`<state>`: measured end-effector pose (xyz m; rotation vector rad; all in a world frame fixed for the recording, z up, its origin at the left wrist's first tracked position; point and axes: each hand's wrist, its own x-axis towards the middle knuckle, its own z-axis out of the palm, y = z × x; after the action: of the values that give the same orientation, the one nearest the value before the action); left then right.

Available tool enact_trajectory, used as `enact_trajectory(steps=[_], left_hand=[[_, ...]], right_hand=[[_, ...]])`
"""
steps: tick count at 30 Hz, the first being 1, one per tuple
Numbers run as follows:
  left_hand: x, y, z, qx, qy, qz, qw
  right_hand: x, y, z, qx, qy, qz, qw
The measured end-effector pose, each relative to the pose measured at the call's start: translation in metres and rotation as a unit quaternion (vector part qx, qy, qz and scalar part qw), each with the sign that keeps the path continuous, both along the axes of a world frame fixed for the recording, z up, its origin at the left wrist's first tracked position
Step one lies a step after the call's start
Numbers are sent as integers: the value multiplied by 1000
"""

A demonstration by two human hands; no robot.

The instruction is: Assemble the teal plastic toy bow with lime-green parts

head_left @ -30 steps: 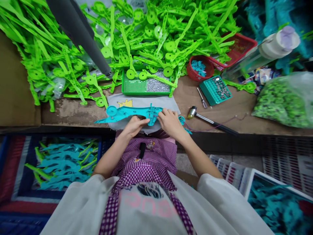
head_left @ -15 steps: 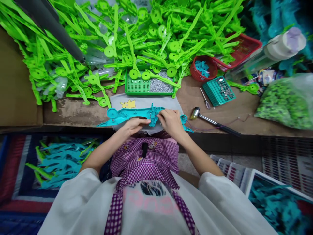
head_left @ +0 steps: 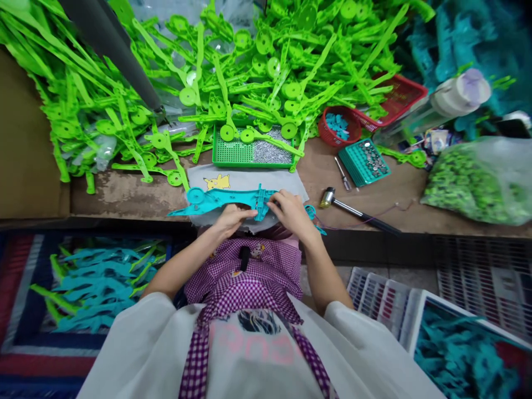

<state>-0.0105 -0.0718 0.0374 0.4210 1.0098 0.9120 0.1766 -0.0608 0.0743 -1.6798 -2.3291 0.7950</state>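
Observation:
A long teal plastic part [head_left: 216, 199] lies across a grey cloth [head_left: 245, 178] with a yellow cartoon print, at the bench's front edge. My left hand [head_left: 229, 218] pinches the part near its middle. My right hand [head_left: 293, 213] has its fingers curled over the part's right section, covering it. Whether anything small sits between the fingertips cannot be made out. Both forearms reach up from my lap, over a purple checked apron.
A big heap of bright green plastic parts [head_left: 233, 72] fills the back. A green tray [head_left: 233, 154] holds small metal pieces. A hammer [head_left: 353, 209], screwdriver [head_left: 343, 173], teal tray [head_left: 364, 160], red baskets [head_left: 338, 126] and a bag of green bits [head_left: 477, 183] lie right. Teal parts fill bins below.
Both hands stay on the teal part, with only small finger shifts. The view has shifted slightly; the hands and part sit a little lower in the frame.

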Motion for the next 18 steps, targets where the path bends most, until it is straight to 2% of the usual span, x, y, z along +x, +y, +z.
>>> enact_trajectory(steps=[4, 8, 15, 18], left_hand=[[-2, 1, -4, -1, -29, 17, 999], [-5, 1, -11, -12, -28, 28, 999], [8, -2, -5, 39, -27, 121, 991], [8, -1, -1, 37, -16, 86, 996]], right_hand=[[-11, 7, 10, -28, -8, -11, 1000], [-20, 15, 13, -49, -37, -22, 998], [-11, 13, -1, -42, -2, -54, 998], [-11, 8, -4, -18, -3, -77, 997]])
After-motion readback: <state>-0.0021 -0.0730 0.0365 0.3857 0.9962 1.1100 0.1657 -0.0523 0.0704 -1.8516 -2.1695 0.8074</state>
